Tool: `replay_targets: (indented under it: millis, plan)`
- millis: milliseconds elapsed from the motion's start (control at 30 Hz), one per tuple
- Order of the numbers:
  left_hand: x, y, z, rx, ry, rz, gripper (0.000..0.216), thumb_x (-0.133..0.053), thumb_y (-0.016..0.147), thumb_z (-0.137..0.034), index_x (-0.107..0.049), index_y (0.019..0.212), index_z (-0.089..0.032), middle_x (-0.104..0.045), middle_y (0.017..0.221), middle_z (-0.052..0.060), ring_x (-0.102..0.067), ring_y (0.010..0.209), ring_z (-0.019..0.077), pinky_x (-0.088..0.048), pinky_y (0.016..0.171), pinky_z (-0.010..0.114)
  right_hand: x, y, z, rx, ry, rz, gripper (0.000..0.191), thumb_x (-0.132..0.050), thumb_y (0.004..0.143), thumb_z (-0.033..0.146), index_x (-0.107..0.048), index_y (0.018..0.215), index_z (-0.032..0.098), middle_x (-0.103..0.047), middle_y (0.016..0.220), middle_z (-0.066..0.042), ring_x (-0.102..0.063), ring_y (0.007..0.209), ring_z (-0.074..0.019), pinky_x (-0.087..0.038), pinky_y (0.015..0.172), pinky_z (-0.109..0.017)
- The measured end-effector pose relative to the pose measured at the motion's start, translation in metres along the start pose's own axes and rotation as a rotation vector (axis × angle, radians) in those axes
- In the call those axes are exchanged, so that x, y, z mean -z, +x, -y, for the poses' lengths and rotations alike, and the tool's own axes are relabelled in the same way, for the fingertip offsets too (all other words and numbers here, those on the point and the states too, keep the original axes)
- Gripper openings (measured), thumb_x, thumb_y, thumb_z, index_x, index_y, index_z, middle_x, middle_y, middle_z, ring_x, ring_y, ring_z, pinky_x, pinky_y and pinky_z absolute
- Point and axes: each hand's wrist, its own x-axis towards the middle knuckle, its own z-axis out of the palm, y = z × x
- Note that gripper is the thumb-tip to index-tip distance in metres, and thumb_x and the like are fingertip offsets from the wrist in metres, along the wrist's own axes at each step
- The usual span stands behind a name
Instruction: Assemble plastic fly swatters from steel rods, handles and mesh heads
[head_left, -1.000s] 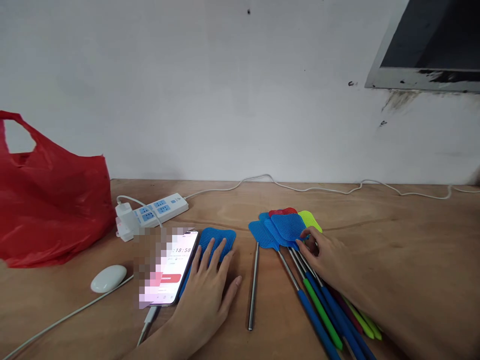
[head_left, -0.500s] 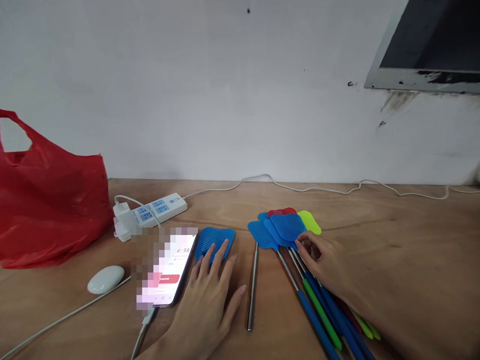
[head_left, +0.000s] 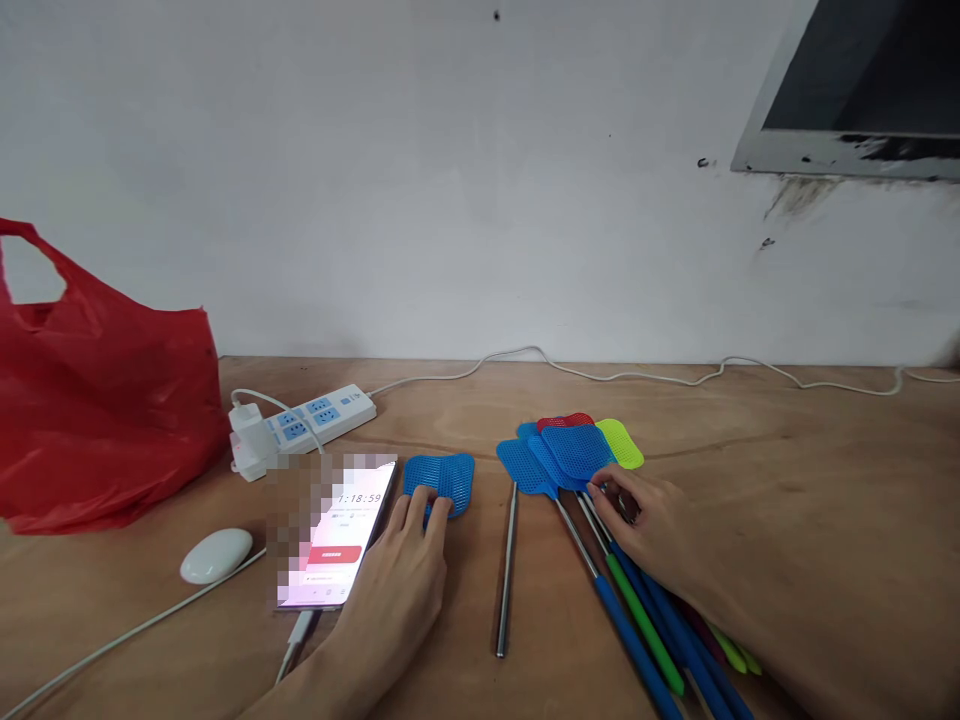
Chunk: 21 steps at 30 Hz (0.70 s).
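My left hand (head_left: 397, 570) has its fingers curled over the near edge of a loose blue mesh fly swatter head (head_left: 441, 480), with the thumb hidden. To the right of it a bare metal rod (head_left: 507, 580) lies on the table. My right hand (head_left: 637, 515) pinches at the neck of a blue fly swatter (head_left: 576, 452) on top of a fanned pile. A red swatter head (head_left: 566, 422), a yellow-green one (head_left: 621, 443) and another blue one (head_left: 525, 466) show in that pile. Blue and green handles (head_left: 645, 625) run toward me, partly under my right forearm.
A lit phone (head_left: 341, 545) with a charging cable lies left of my left hand, partly blurred out. Further left are a white oval object (head_left: 217, 556), a white power strip (head_left: 330, 415) with plugs, and a red plastic bag (head_left: 112, 400). A white cable (head_left: 622, 376) runs along the wall.
My left hand's spread fingers have drawn back and curled at the blue head's near edge; the head has shifted slightly right. My right hand stays at the pile.
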Motion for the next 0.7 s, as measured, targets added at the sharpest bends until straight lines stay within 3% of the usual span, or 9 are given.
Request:
replay_targets:
  millis: [167,367,500,700]
  plan:
    - [0.004,-0.002,0.000,0.039,-0.067,-0.002,0.031,-0.037,0.085,-0.004,-0.055,0.106,-0.019,-0.057,0.112,0.013,-0.060,0.096,0.0312,-0.055,0.076,0.046,0.000,0.000,0.002,0.011,0.003,-0.014,0.021,-0.051,0.094,0.032,-0.062,0.079,0.023,-0.058,0.058,0.002,-0.052,0.049,-0.0154,-0.035,0.052,-0.028]
    - [0.011,-0.006,-0.016,-0.013,-0.550,0.066,0.015,-0.046,0.090,-0.015,-0.052,0.101,-0.023,-0.063,0.101,0.007,-0.065,0.088,0.0236,-0.057,0.075,0.037,0.000,-0.001,0.001,0.011,0.040,0.023,0.021,-0.051,0.094,0.033,-0.062,0.079,0.024,-0.059,0.059,0.002,-0.054,0.052,-0.0160,-0.037,0.053,-0.029]
    - [0.012,-0.008,-0.023,-0.066,-0.760,0.061,0.022,-0.043,0.097,-0.018,-0.053,0.115,-0.026,-0.067,0.108,0.005,-0.067,0.096,0.0212,-0.055,0.085,0.033,0.000,-0.002,0.003,0.015,0.046,0.030,0.020,-0.051,0.095,0.032,-0.060,0.079,0.024,-0.058,0.060,0.002,-0.054,0.052,-0.0154,-0.036,0.053,-0.029]
    - [0.025,-0.007,-0.020,-0.097,-0.765,0.057,0.036,-0.029,0.101,-0.015,-0.044,0.131,-0.028,-0.063,0.122,0.007,-0.064,0.107,0.0208,-0.051,0.089,0.032,-0.003,-0.004,0.003,0.030,0.049,0.038,0.020,-0.051,0.096,0.032,-0.058,0.079,0.024,-0.057,0.061,0.002,-0.054,0.053,-0.0153,-0.037,0.055,-0.029]
